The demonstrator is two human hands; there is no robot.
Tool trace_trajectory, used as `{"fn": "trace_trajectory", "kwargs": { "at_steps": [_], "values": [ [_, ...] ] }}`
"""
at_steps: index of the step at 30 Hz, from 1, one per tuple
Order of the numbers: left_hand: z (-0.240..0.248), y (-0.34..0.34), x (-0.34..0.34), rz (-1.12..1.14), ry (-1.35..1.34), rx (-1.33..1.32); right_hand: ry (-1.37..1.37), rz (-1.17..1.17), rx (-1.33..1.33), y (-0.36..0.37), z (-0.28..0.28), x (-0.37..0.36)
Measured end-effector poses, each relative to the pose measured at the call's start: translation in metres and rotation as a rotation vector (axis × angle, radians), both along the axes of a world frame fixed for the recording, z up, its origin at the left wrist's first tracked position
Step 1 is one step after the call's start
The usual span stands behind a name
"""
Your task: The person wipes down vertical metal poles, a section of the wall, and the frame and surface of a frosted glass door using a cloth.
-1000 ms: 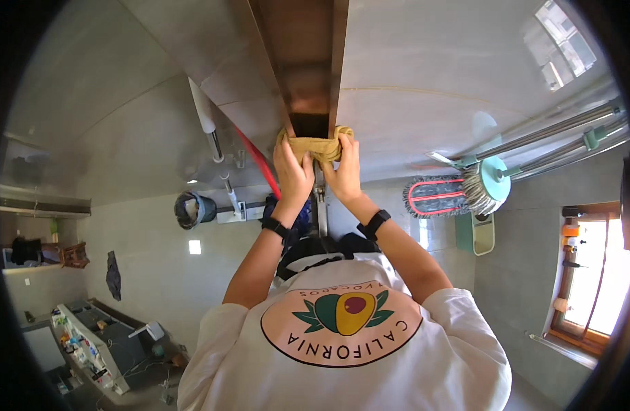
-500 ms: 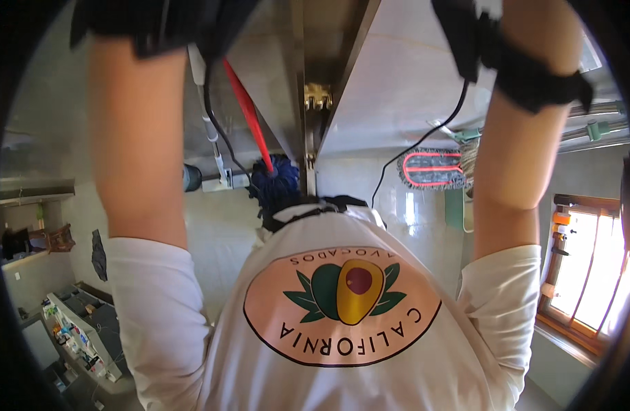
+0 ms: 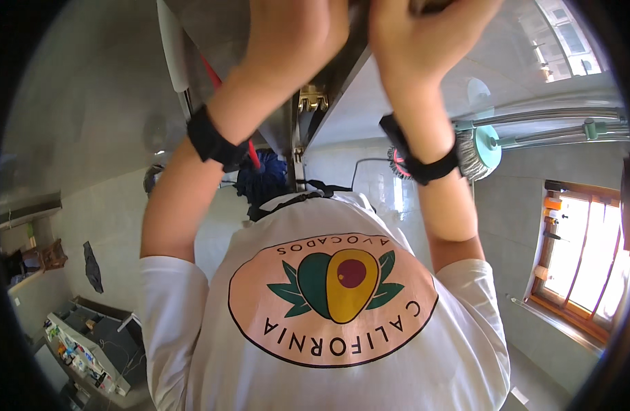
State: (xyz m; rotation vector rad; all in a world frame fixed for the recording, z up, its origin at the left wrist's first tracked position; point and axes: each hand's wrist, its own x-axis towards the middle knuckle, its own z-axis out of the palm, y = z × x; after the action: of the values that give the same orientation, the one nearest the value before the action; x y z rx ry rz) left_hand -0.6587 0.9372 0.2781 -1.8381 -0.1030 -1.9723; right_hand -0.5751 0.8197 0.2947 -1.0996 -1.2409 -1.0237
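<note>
Both my arms reach up past the shirt front to the upper edge, each with a black strap at the wrist. My left hand (image 3: pixel 298 31) is blurred, and its fingers run out of the picture. Beside it, to the right, my right hand (image 3: pixel 421 48) is blurred too; its fingertips are cut off, and a dark gap shows at its top. Whether either holds something is hidden. Between and below the hands is a brass-coloured hinge (image 3: pixel 313 99) at the edge of a pale panel (image 3: pixel 359 109).
A blue mop head (image 3: pixel 263 175) with a red handle is left of the hinge. On the right are a grey-stranded mop with a teal disc (image 3: pixel 489 147) and metal poles (image 3: pixel 558 120). A wooden-framed window (image 3: pixel 582 250) is far right, a cluttered desk (image 3: pixel 89 349) lower left.
Both hands have come inward, close together near the top middle, and now show in part. The wrist straps have moved down into view. The view has shifted slightly.
</note>
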Motion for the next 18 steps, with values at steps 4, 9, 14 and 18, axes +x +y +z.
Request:
{"fn": "trace_trajectory", "kwargs": {
  "at_steps": [4, 9, 14, 18],
  "values": [
    [-0.079, -0.053, -0.016, -0.158, 0.14, -0.393, 0.229, 0.04, -0.189, -0.016, -0.071, -0.017],
    [-0.196, -0.058, -0.03, -0.036, 0.371, -0.451, 0.437, -0.006, -0.526, -0.036, -0.164, -0.029],
    [-0.245, -0.077, -0.03, -0.047, 0.335, -0.747, 0.593, -0.053, -0.618, -0.032, -0.215, -0.041],
    [-0.211, -0.089, -0.052, -0.129, 0.396, -0.816, 0.724, -0.002, -0.621, -0.044, -0.191, -0.051]
  ]
}}
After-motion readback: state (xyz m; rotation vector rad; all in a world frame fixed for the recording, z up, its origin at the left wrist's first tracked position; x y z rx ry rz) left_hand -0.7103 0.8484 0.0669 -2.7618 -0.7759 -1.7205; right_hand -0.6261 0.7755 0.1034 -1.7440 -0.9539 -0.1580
